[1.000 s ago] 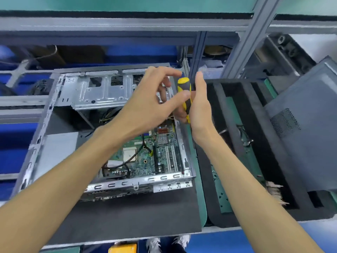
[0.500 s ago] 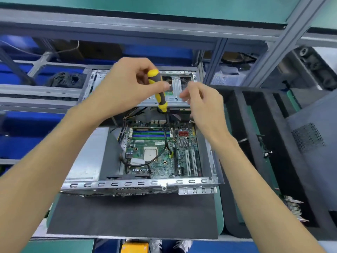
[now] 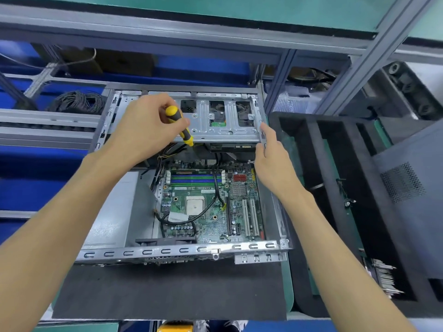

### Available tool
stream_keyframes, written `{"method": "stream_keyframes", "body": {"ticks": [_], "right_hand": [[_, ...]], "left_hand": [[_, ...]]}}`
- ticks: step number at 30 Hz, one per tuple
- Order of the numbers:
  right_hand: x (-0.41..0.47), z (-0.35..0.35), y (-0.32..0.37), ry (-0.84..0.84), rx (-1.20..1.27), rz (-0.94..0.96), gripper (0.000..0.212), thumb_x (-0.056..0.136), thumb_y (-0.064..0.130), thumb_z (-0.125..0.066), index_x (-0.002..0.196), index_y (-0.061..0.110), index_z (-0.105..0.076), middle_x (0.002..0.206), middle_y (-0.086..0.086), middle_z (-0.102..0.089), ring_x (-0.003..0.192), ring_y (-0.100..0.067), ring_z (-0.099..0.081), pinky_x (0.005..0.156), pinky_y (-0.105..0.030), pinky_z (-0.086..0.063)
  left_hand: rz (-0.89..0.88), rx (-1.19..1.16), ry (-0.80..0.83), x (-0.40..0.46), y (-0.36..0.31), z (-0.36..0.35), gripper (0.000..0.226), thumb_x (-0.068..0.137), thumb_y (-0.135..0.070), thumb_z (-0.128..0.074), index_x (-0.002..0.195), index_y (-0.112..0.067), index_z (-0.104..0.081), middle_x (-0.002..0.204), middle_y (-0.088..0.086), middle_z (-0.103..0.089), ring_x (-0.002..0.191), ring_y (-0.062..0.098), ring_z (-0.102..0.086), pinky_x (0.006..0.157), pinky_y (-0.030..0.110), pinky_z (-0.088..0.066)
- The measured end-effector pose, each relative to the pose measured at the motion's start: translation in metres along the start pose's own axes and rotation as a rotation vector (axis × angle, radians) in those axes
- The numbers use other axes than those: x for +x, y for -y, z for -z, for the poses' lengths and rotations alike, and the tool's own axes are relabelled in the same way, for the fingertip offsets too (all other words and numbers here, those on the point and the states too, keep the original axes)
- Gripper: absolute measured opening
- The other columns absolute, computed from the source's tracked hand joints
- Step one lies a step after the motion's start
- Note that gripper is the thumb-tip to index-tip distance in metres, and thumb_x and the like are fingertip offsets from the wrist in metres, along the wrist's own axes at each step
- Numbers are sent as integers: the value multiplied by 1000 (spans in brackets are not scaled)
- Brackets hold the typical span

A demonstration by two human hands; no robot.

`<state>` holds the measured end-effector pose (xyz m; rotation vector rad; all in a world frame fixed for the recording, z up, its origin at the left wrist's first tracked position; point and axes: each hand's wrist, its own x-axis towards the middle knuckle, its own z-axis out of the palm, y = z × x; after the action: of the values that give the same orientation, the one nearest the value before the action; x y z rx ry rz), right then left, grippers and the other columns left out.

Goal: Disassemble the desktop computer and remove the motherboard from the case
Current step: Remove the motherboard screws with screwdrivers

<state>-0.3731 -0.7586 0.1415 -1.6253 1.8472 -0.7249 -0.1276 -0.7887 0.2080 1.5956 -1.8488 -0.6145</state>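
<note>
An open desktop case (image 3: 182,251) lies on a dark mat, its green motherboard (image 3: 208,202) exposed inside with black cables across it. A metal drive cage (image 3: 223,121) spans the case's far end. My left hand (image 3: 146,130) grips a yellow-and-black screwdriver (image 3: 179,125), tip pointing down at the cage's front-left edge. My right hand (image 3: 273,159) rests with straight fingers against the cage's right end at the case wall.
A black foam tray (image 3: 311,212) with slots sits right of the case, holding small cables and a bundle of metal pins (image 3: 383,279). A grey side panel (image 3: 412,188) leans at far right. Coiled black wire (image 3: 76,101) lies at back left. Shelf posts rise behind.
The screwdriver passed from my right hand to my left. My right hand moved away to the right, onto the drive cage's right end. The view shifted left and pulled back.
</note>
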Motion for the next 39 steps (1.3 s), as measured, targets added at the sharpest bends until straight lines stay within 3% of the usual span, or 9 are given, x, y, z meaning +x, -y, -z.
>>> {"method": "stream_keyframes", "body": {"ticks": [5,9,15,18,22,25,29,33,39], "right_hand": [[3,-3,-5,-102,4,26,43,106,28,-35,149,31,-32,138,-10,-43,112,-27,-51,86,-38,-41],[6,-3,-8,-67,30,5,40,107,27,-31,147,33,-30,110,-11,-57,78,-19,-55,64,-33,-38],[7,-1,-10,-58,87,-12,40,108,26,-33,147,33,-31,74,2,-48,59,-11,-42,61,-31,-37],[4,2,-9,-75,135,-36,42,107,27,-36,149,32,-31,59,6,-43,46,-7,-36,50,-26,-34],[-1,3,-9,27,188,-176,55,106,41,-33,157,35,-11,76,4,-60,59,-15,-52,48,-22,-39],[-15,2,-16,51,167,-174,54,106,47,-30,156,32,-18,84,12,-59,66,-2,-58,54,-20,-39],[-23,0,-23,-9,181,-157,46,105,47,-34,147,28,-37,85,18,-56,64,23,-52,52,-1,-36],[-20,-2,-24,-30,169,-164,42,104,50,-34,141,32,-39,85,16,-58,68,5,-58,51,-12,-35],[-21,-2,-26,-46,169,-153,37,104,50,-36,137,33,-42,81,13,-60,63,11,-57,50,-7,-39]], "left_hand": [[-22,3,5,4,5,1,16,86,-27,-73,85,-13,-65,78,11,-67,71,31,-61,71,48,-53],[-50,-48,23,2,3,-5,12,87,-25,-72,86,-15,-66,72,-4,-68,64,13,-58,64,30,-49],[-104,-91,67,0,-10,-19,9,88,-23,-71,86,-19,-64,66,-15,-65,55,3,-56,56,15,-44],[-121,-41,161,-3,-13,-25,8,88,-25,-72,89,-23,-64,72,-6,-65,62,11,-59,62,29,-51],[-182,65,421,-11,-13,-30,10,89,-26,-71,95,-31,-65,74,-4,-62,64,13,-55,68,44,-51],[-276,109,533,-22,-13,-35,15,90,-28,-68,103,-35,-66,81,-9,-65,68,9,-58,68,41,-51],[-355,91,658,-35,-15,-45,21,89,-29,-69,105,-41,-62,90,-19,-64,85,5,-61,76,30,-51],[-372,79,707,-37,-18,-52,22,88,-28,-70,102,-42,-59,89,-19,-63,84,7,-61,75,36,-52],[-346,27,702,-30,-19,-40,23,86,-23,-68,100,-38,-57,85,-11,-63,71,17,-60,65,33,-47]]}}
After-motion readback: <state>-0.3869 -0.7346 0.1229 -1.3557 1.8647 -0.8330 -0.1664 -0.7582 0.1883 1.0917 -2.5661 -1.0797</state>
